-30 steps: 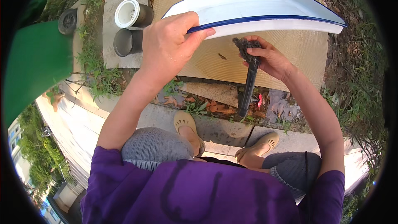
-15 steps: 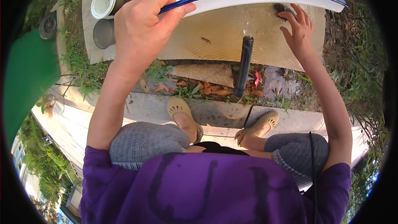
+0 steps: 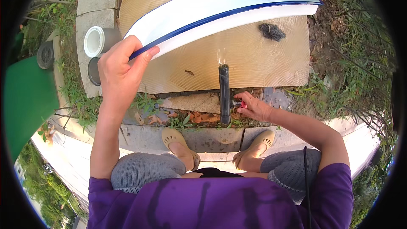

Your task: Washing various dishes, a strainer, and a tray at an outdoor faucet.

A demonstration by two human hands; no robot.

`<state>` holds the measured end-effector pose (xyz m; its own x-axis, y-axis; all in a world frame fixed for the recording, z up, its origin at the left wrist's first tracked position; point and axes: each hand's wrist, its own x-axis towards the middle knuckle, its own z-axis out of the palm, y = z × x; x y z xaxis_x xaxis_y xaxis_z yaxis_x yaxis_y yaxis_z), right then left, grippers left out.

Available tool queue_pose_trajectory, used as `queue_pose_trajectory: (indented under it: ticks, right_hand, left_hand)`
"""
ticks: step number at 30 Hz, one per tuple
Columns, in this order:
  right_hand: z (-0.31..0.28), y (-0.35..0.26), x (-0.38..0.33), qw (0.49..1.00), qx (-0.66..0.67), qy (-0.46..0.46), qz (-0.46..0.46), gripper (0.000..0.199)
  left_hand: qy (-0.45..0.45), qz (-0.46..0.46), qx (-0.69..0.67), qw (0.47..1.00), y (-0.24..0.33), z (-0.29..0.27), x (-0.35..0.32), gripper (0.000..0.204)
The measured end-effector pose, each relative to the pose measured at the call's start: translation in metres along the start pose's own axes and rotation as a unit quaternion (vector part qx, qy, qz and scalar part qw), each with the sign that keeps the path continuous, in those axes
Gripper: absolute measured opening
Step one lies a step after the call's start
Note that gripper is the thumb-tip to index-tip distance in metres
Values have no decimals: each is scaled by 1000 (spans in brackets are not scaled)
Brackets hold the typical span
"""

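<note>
Over the slab, head view: we crouch at a ribbed, tan wash slab point(image 3: 254, 55) set in grass, both feet in beige shoes on the concrete kerb point(image 3: 212, 138) below us
Left hand point(image 3: 121, 70): closed in a firm grip on the blue rim of a big white enamel basin point(image 3: 220, 6), thumb over the edge, fingers wrapped beneath; we hold it tilted on its side, above the far part of the slab
Right hand point(image 3: 254, 107): fingers pinched round a small red tap handle point(image 3: 243, 104) at the side of the dark upright pipe point(image 3: 224, 93); palm hidden, so we cannot tell how tightly it bears
Water: a thin spurt point(image 3: 221, 57) shows at the pipe's top end, just short of the basin's lower rim
Scrubber: a dark wad point(image 3: 272, 32) lies on the slab, well apart from both hands, right of the pipe
Nearby: a white pipe end point(image 3: 94, 41) and a grey one point(image 3: 94, 71) lie beside the slab's left edge; a green surface point(image 3: 27, 97) fills the far left
Doing it well, as we judge: turn the handle in small steps so the jet stays gentle, keep the basin's hollow facing the stream, and hold the left wrist steady, since a wet enamel rim may slip
</note>
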<state>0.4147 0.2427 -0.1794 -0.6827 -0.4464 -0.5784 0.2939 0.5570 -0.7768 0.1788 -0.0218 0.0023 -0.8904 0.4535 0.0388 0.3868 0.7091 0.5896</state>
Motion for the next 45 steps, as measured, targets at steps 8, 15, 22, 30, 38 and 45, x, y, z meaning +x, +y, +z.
queue_pose_trajectory:
  ticks: [8,15,22,30,38,45]
  right_hand:
    - [12,3,8,998,15,48,36,37]
    - [2,-7,26,928,232,-14,290,35]
    - [-115,-66,2,981,0,-122,150,90]
    - [-122,-91,38,792,573,170,123,54]
    - [-110,-52,61,736,590,259,206,25]
    - [-105,-22,67,723,606,245,222,17]
  left_hand:
    - [5,9,6,1000,1,-1,2,25]
    - [-16,61,14,998,0,9,-5,29]
    - [-62,115,15,991,-13,38,-31,27]
    - [-89,112,38,989,-44,82,-37,29]
    - [154,45,91,983,-107,11,-16,25]
    - [282,-237,97,925,-263,-54,1,39]
